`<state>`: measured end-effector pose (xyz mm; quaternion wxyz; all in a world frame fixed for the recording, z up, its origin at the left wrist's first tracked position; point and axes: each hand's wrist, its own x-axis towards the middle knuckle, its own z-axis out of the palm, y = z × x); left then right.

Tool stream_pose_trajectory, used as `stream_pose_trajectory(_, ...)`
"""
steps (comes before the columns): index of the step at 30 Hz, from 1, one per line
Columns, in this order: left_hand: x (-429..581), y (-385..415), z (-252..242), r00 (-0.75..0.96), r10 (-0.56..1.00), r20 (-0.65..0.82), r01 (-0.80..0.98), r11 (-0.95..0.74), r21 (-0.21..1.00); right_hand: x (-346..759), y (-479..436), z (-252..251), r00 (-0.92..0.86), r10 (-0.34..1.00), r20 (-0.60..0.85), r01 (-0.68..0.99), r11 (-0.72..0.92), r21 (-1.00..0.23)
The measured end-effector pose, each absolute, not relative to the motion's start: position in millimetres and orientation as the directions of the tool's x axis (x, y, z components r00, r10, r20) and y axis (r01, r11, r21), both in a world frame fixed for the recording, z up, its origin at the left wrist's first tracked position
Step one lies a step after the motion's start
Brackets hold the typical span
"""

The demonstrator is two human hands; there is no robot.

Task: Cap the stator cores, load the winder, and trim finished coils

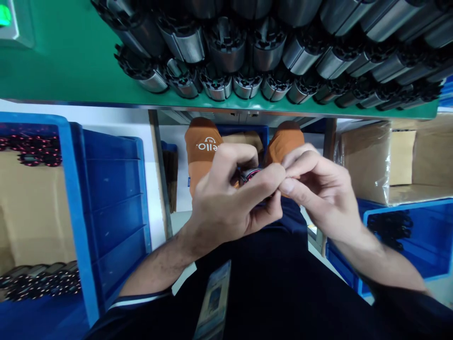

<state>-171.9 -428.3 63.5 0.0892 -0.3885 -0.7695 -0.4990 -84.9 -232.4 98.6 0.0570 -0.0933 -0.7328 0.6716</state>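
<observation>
My left hand [235,196] is curled around a motor stator [250,175], a small round part with a metal rim and pinkish-red wire inside. Most of the stator is hidden behind my fingers. Close against the left fingertips, my right hand [316,182] has its thumb and forefinger pinched together. Whatever lies in that pinch is too small or too covered to make out. Both hands are held over my lap, below the front edge of the green bench [67,71].
Rows of metal stators with black slotted ends [247,85] stand along the bench. On the left, a blue crate [113,189] holds cardboard and wound stators [38,283]. To the right are a cardboard box [368,160] and a blue bin [424,245] with black parts.
</observation>
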Motion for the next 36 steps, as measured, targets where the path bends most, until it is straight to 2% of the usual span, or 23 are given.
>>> stream_pose_trajectory(1,-177,-430,64,-0.709,0.565,0.423,0.578,0.121,0.807,-87,-223,106,-0.987,0.158,0.024,0.011,0.218,-0.976)
stream_pose_trajectory(3,-187,-432,58,-0.627,0.772,0.105,0.183,0.015,0.983,-89,-207,119,-0.993,0.008,0.12,-0.103,0.457,-0.884)
stream_pose_trajectory(5,-192,-433,47,-0.462,0.882,-0.097,-0.152,0.029,0.988,-86,-196,127,-0.992,-0.087,0.092,-0.125,0.553,-0.824)
stream_pose_trajectory(6,-190,-433,42,-0.484,0.867,-0.118,-0.175,0.036,0.984,-83,-194,128,-0.996,-0.08,0.034,-0.071,0.542,-0.837)
stream_pose_trajectory(7,-187,-433,38,-0.593,0.802,-0.071,-0.083,0.027,0.996,-79,-192,127,-0.998,-0.045,-0.045,0.016,0.492,-0.871)
stream_pose_trajectory(9,-174,-433,35,-0.786,0.567,0.246,0.349,0.077,0.934,-73,-194,122,-0.977,0.006,-0.215,0.206,0.306,-0.929)
stream_pose_trajectory(11,-162,-432,40,-0.678,0.489,0.55,0.701,0.204,0.683,-73,-197,118,-0.952,-0.024,-0.306,0.298,0.174,-0.939)
stream_pose_trajectory(12,-159,-432,45,-0.608,0.519,0.601,0.774,0.215,0.596,-75,-198,117,-0.955,-0.03,-0.296,0.286,0.186,-0.94)
stream_pose_trajectory(13,-159,-432,50,-0.587,0.557,0.588,0.78,0.193,0.595,-79,-197,118,-0.969,-0.033,-0.245,0.23,0.253,-0.94)
stream_pose_trajectory(14,-161,-432,56,-0.606,0.606,0.515,0.72,0.142,0.68,-85,-195,120,-0.982,-0.046,-0.181,0.154,0.351,-0.924)
stream_pose_trajectory(16,-169,-434,65,-0.604,0.757,0.251,0.395,0.01,0.919,-95,-184,126,-0.991,-0.11,-0.071,0.004,0.517,-0.856)
stream_pose_trajectory(18,-178,-437,71,-0.46,0.887,0.039,0.047,-0.019,0.999,-101,-169,131,-0.982,-0.188,0.026,-0.13,0.563,-0.816)
stream_pose_trajectory(19,-180,-439,73,-0.428,0.904,0.004,-0.007,-0.007,1.0,-101,-162,133,-0.977,-0.203,0.07,-0.174,0.554,-0.814)
stream_pose_trajectory(21,-181,-442,75,-0.525,0.848,0.069,0.136,0.004,0.991,-97,-151,133,-0.981,-0.178,0.081,-0.161,0.501,-0.85)
stream_pose_trajectory(22,-180,-443,76,-0.587,0.795,0.152,0.265,0.011,0.964,-93,-149,132,-0.985,-0.172,0.008,-0.084,0.44,-0.894)
stream_pose_trajectory(24,-177,-443,77,-0.611,0.723,0.321,0.49,0.027,0.871,-88,-150,127,-0.942,-0.225,-0.25,0.196,0.234,-0.952)
stream_pose_trajectory(27,-175,-443,78,-0.501,0.682,0.532,0.741,0.02,0.672,-87,-161,120,-0.772,-0.393,-0.5,0.549,-0.014,-0.836)
stream_pose_trajectory(29,-175,-444,79,-0.397,0.664,0.634,0.861,0.031,0.507,-89,-169,120,-0.75,-0.403,-0.524,0.584,-0.031,-0.812)
stream_pose_trajectory(30,-174,-444,80,-0.371,0.665,0.648,0.886,0.044,0.462,-89,-172,122,-0.788,-0.362,-0.498,0.525,0.025,-0.851)
stream_pose_trajectory(31,-173,-444,80,-0.395,0.674,0.625,0.876,0.07,0.478,-90,-174,125,-0.843,-0.309,-0.44,0.425,0.117,-0.898)
stream_pose_trajectory(33,-172,-443,82,-0.525,0.713,0.466,0.737,0.107,0.667,-89,-172,133,-0.929,-0.232,-0.287,0.203,0.328,-0.922)
stream_pose_trajectory(35,-170,-442,82,-0.623,0.747,0.233,0.49,0.141,0.86,-89,-166,141,-0.961,-0.198,-0.196,0.085,0.46,-0.884)
stream_pose_trajectory(36,-170,-443,82,-0.633,0.753,0.177,0.419,0.141,0.897,-89,-161,145,-0.968,-0.176,-0.179,0.073,0.485,-0.871)
